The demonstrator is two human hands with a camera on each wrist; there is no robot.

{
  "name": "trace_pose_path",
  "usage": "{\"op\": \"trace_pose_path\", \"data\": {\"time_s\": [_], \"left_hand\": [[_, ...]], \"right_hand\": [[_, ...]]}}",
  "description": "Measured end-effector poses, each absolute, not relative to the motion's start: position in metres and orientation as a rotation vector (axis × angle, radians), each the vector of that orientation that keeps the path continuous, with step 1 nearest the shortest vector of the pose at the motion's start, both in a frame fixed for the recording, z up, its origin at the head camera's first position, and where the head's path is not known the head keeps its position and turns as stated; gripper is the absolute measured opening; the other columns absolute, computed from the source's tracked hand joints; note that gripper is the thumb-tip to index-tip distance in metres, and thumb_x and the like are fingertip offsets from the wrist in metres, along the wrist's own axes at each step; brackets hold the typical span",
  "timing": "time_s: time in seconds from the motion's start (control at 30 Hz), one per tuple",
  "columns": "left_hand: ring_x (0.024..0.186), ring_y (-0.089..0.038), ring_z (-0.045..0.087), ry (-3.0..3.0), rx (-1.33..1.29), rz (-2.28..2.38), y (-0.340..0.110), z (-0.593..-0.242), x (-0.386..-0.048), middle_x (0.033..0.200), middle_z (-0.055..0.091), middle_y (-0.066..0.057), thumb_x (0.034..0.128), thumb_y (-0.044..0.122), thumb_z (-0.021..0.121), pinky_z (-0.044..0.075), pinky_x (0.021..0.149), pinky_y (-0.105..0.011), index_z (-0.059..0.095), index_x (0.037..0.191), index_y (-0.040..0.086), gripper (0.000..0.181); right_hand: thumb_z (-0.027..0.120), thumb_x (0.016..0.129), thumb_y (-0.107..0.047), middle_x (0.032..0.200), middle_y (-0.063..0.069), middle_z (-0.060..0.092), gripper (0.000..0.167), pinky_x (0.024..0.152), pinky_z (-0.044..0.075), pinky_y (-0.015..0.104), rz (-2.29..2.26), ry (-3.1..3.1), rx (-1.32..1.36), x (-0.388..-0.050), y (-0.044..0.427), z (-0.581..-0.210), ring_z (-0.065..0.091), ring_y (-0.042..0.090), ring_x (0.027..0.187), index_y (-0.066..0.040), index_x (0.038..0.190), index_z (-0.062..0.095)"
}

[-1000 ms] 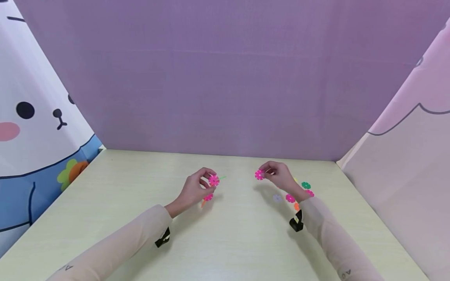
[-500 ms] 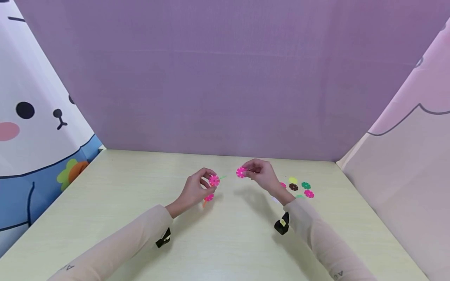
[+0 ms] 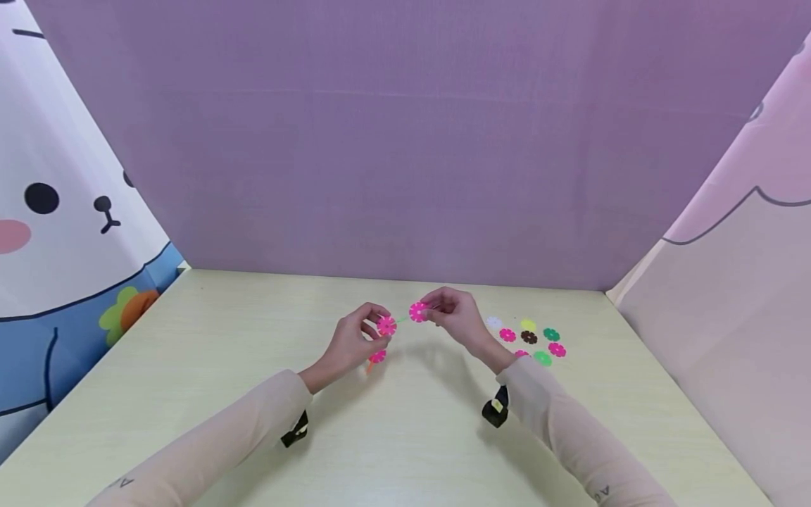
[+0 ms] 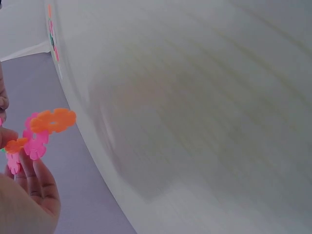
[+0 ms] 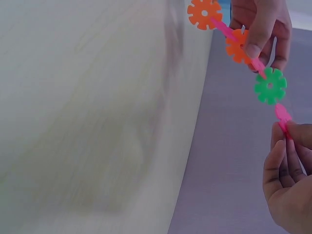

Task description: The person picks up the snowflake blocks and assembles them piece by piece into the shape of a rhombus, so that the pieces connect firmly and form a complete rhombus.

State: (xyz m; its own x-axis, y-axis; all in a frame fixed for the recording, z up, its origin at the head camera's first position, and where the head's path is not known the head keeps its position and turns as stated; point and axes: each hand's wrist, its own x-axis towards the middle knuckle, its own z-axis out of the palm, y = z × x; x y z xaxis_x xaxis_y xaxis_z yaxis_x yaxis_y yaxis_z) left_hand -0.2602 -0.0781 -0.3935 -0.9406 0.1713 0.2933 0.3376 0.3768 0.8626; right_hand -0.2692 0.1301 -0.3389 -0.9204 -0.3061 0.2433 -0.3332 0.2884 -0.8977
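Between thumb and fingers my left hand (image 3: pixel 355 338) holds a chain of notched plastic flower discs. In the right wrist view the chain has an orange end disc (image 5: pixel 204 13), a pink disc edge-on, a second orange disc (image 5: pixel 235 52) under the thumb, another pink disc and a green disc (image 5: pixel 270 87). My right hand (image 3: pixel 457 318) pinches a single pink disc (image 3: pixel 417 312). Seen from the right wrist, that pink disc (image 5: pixel 282 112) is edge-on at the green disc's rim; whether they are joined I cannot tell. Both hands are raised above the table (image 3: pixel 253 324).
To the right of my right hand lie several loose discs, among them a white disc (image 3: pixel 494 322), a yellow disc (image 3: pixel 528 324), a brown disc (image 3: pixel 529 337) and a light green disc (image 3: pixel 542 358). A purple cloth wall (image 3: pixel 405 155) stands behind the table.
My right hand has moved left with the pink disc, up to the green end of the chain. More loose discs show on the right. My left hand has stayed almost still.
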Motion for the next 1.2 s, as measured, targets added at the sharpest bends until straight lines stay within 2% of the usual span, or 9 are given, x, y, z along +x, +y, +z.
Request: {"op": "trace_pose_path", "data": {"time_s": [0.1,0.17,0.3,0.43,0.53,0.73,0.97,1.2], "left_hand": [[0.069,-0.015,0.059,-2.474,-0.462,-1.609,-0.078,-0.393,-0.26,0.092,0.061,-0.007,0.0732,0.003,0.073,0.05,0.055,-0.022,0.058,0.104,0.012,0.035],[0.069,-0.015,0.059,-2.47,-0.47,-1.612,-0.077,-0.394,-0.26,0.092,0.061,-0.008,0.0731,0.003,0.073,0.05,0.055,-0.022,0.058,0.104,0.011,0.035],[0.071,-0.015,0.06,-2.46,-0.483,-1.619,-0.077,-0.394,-0.26,0.092,0.062,-0.009,0.0732,0.003,0.073,0.052,0.057,-0.024,0.058,0.104,0.01,0.035],[0.077,-0.016,0.061,-2.441,-0.494,-1.589,-0.077,-0.395,-0.26,0.09,0.064,-0.006,0.0738,0.005,0.073,0.054,0.068,-0.033,0.059,0.103,0.011,0.033],[0.081,-0.016,0.062,-2.429,-0.492,-1.577,-0.077,-0.396,-0.261,0.089,0.066,-0.005,0.0747,0.008,0.074,0.054,0.072,-0.032,0.061,0.102,0.011,0.03],[0.077,-0.016,0.063,-2.411,-0.477,-1.636,-0.078,-0.398,-0.262,0.085,0.067,-0.006,0.0774,0.011,0.072,0.052,0.065,-0.022,0.063,0.099,0.01,0.023],[0.073,-0.014,0.064,-2.43,-0.455,-1.706,-0.079,-0.397,-0.263,0.084,0.07,-0.006,0.0788,0.012,0.071,0.053,0.059,-0.024,0.065,0.095,0.01,0.017],[0.072,-0.017,0.064,-2.438,-0.429,-1.76,-0.079,-0.395,-0.263,0.084,0.071,-0.01,0.077,0.011,0.072,0.052,0.058,-0.022,0.066,0.094,0.006,0.019]], "right_hand": [[0.059,0.084,0.004,0.098,0.027,0.064,0.019,0.067,0.053,0.033,1.758,-2.524,0.609,-0.27,0.128,-0.341,0.063,0.039,0.087,0.009,0.102,0.059],[0.059,0.084,0.004,0.097,0.026,0.064,0.019,0.068,0.053,0.035,1.76,-2.524,0.611,-0.275,0.128,-0.347,0.064,0.035,0.084,0.008,0.102,0.06],[0.06,0.084,0.003,0.095,0.024,0.065,0.018,0.062,0.051,0.026,1.759,-2.513,0.626,-0.286,0.13,-0.361,0.064,0.028,0.079,0.005,0.101,0.062],[0.061,0.083,0.003,0.091,0.022,0.066,0.017,0.062,0.051,0.027,1.736,-2.498,0.638,-0.287,0.129,-0.363,0.064,0.032,0.079,0.003,0.1,0.063],[0.061,0.082,0.004,0.09,0.02,0.067,0.015,0.062,0.052,0.03,1.724,-2.492,0.639,-0.287,0.128,-0.362,0.064,0.034,0.079,0.002,0.097,0.064],[0.062,0.081,0.004,0.087,0.018,0.068,0.014,0.059,0.05,0.021,1.69,-2.479,0.661,-0.285,0.124,-0.362,0.065,0.025,0.072,0.001,0.094,0.065],[0.063,0.08,0.005,0.085,0.018,0.068,0.013,0.063,0.054,0.028,1.655,-2.48,0.668,-0.284,0.121,-0.361,0.065,0.025,0.072,0.001,0.092,0.067],[0.064,0.08,0.004,0.084,0.015,0.069,0.012,0.063,0.053,0.023,1.593,-2.49,0.658,-0.28,0.117,-0.359,0.065,0.025,0.072,0.0,0.091,0.068]]}}
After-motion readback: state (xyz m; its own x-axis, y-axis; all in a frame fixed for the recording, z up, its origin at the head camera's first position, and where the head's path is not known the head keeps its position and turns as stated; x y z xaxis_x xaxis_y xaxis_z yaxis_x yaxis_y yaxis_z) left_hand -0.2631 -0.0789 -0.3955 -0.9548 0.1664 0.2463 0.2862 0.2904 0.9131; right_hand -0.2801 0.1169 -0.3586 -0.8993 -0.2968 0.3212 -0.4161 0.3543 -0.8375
